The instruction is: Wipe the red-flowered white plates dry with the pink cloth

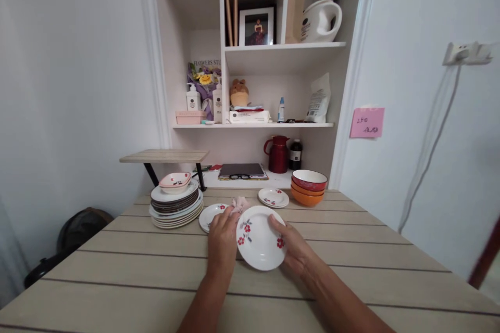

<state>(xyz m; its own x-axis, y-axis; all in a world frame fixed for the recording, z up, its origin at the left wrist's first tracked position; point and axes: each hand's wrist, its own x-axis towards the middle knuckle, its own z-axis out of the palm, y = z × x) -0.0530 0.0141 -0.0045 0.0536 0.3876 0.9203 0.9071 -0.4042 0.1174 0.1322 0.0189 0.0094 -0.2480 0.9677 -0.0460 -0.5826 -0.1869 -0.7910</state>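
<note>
A small white saucer point(260, 247) with red flowers is tilted up toward me above the table. My right hand point(295, 250) grips its right rim, thumb on the face and fingers behind. At the saucer's left edge, my left hand point(222, 239) is closed on a crumpled pale pink cloth point(239, 204), which sticks up past the fingertips; part of the cloth is hidden by the saucer. Partly behind the left hand lies another flowered saucer point(211, 216). Beyond the held saucer, a short stack of matching saucers point(273, 197) rests on the table.
A tall stack of plates point(175, 213) topped by small square bowls point(175, 181) stands at left, by a raised wooden stand point(164, 156). Nested red and orange bowls point(308, 188) sit at right. Behind are a red jug point(278, 155), glasses point(239, 177) and shelves point(253, 126).
</note>
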